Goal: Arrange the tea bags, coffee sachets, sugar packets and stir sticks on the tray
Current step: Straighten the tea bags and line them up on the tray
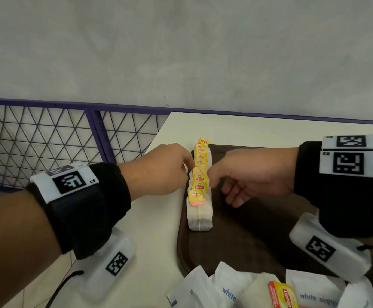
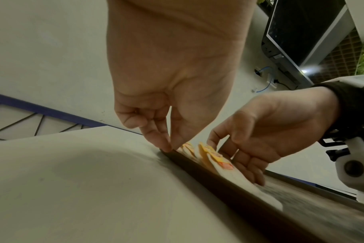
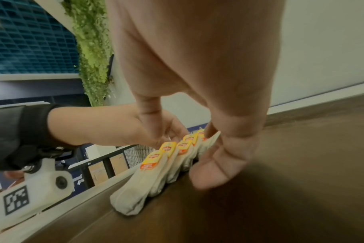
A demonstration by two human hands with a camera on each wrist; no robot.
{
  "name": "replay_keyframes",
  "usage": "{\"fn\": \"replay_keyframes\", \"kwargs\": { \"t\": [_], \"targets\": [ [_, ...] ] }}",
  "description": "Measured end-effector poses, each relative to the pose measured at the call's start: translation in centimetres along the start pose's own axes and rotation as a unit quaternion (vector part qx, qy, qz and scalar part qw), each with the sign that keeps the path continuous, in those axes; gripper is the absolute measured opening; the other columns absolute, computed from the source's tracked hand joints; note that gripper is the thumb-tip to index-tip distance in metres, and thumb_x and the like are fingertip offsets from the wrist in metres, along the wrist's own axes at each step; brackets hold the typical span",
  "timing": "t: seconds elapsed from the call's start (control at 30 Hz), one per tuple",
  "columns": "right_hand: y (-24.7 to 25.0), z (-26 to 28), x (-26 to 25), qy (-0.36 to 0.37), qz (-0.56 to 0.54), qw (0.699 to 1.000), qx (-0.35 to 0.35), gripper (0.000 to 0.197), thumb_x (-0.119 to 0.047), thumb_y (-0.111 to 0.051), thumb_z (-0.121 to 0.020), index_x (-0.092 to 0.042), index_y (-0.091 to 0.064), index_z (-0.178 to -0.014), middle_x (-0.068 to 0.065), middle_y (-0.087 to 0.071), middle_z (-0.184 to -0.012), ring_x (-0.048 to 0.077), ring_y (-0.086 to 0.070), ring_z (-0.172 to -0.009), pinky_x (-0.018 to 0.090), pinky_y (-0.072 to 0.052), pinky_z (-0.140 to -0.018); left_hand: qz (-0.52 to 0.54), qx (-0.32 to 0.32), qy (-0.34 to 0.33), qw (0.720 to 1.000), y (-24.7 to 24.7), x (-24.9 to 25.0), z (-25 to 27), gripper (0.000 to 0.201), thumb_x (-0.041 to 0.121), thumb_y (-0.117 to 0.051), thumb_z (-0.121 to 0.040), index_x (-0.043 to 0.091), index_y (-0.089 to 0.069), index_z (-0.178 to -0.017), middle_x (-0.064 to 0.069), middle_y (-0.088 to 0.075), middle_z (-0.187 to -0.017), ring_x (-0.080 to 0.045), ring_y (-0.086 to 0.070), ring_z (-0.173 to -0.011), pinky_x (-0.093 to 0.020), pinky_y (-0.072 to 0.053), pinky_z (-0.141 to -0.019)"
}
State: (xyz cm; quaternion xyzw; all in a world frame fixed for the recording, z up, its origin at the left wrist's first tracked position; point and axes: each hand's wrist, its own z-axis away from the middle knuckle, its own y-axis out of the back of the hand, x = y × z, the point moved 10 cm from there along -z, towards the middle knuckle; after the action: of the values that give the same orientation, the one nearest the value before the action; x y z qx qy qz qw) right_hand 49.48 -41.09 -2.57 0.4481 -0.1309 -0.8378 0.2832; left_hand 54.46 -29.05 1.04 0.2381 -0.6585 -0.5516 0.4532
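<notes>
Several tea bags with yellow tags lie overlapped in a row along the left rim of the dark brown tray. My left hand reaches in from the left. Its bunched fingertips pinch at a tea bag's edge beside the tray rim, midway along the row. My right hand lies on the tray to the right of the row. Its straight fingers rest against the tea bags, and one fingertip touches a far tag. Coffee sachets and stir sticks are not in view.
White sugar packets and one loose tea bag are heaped at the tray's near end. The tray sits on a white table, whose left edge runs close by. Beyond that edge is a purple mesh railing.
</notes>
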Motion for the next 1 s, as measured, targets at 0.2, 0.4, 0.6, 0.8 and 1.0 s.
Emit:
{"fn": "replay_keyframes", "kwargs": {
  "t": [0.2, 0.4, 0.6, 0.8, 1.0],
  "targets": [
    [-2.4, 0.5, -0.1, -0.012, 0.147, 0.988, -0.046, 0.056, -0.046, -0.083, -0.078, -0.009, -0.057, -0.112, 0.011, -0.053, -0.094, 0.021, -0.059, -0.071, 0.029, -0.054, -0.060, 0.043, -0.003, 0.016, 0.999, -0.1, -0.5, -0.6, 0.019, 0.021, -0.058, -0.097, 0.023, -0.073, -0.108, 0.003, -0.070, -0.101, -0.014, -0.065, -0.092, -0.029, -0.054, -0.075],
    [-3.0, 0.2, -0.3, -0.004, 0.200, 0.978, -0.058, 0.048, -0.040, -0.084, -0.079, -0.013, -0.064, -0.112, 0.008, -0.054, -0.093, 0.020, -0.056, -0.071, 0.028, -0.054, -0.059, 0.028, -0.003, 0.003, 1.000, -0.5, -0.2, -1.4, 0.019, 0.031, -0.061, -0.099, 0.016, -0.071, -0.104, 0.005, -0.065, -0.092, -0.011, -0.060, -0.082, -0.020, -0.043, -0.062],
    [-2.4, -0.4, -0.1, -0.021, 0.196, 0.980, -0.037, 0.052, -0.041, -0.079, -0.085, -0.009, -0.061, -0.121, 0.010, -0.051, -0.091, 0.020, -0.057, -0.066, 0.031, -0.056, -0.061, 0.038, 0.002, 0.020, 0.999, -0.5, -0.6, -1.8, 0.017, 0.033, -0.061, -0.099, 0.020, -0.069, -0.107, 0.013, -0.055, -0.089, -0.007, -0.056, -0.080, -0.018, -0.039, -0.061],
    [-3.3, 0.5, 0.1, -0.020, 0.224, 0.972, -0.071, 0.065, -0.048, -0.086, -0.074, -0.010, -0.062, -0.120, 0.009, -0.054, -0.095, 0.021, -0.058, -0.072, 0.029, -0.053, -0.059, 0.039, 0.012, 0.032, 0.999, 1.0, -0.3, -0.8, 0.019, 0.033, -0.059, -0.099, 0.023, -0.066, -0.114, 0.011, -0.056, -0.103, -0.010, -0.056, -0.091, -0.020, -0.039, -0.064],
    [-3.7, 0.7, 0.1, -0.024, 0.271, 0.960, -0.062, 0.054, -0.044, -0.087, -0.075, -0.010, -0.060, -0.107, 0.009, -0.056, -0.088, 0.020, -0.058, -0.072, 0.029, -0.055, -0.060, 0.047, 0.031, 0.050, 0.997, 3.4, -0.8, 1.3, 0.021, 0.036, -0.061, -0.097, 0.027, -0.065, -0.114, 0.011, -0.061, -0.107, -0.011, -0.060, -0.093, -0.028, -0.047, -0.077]
  ]
}}
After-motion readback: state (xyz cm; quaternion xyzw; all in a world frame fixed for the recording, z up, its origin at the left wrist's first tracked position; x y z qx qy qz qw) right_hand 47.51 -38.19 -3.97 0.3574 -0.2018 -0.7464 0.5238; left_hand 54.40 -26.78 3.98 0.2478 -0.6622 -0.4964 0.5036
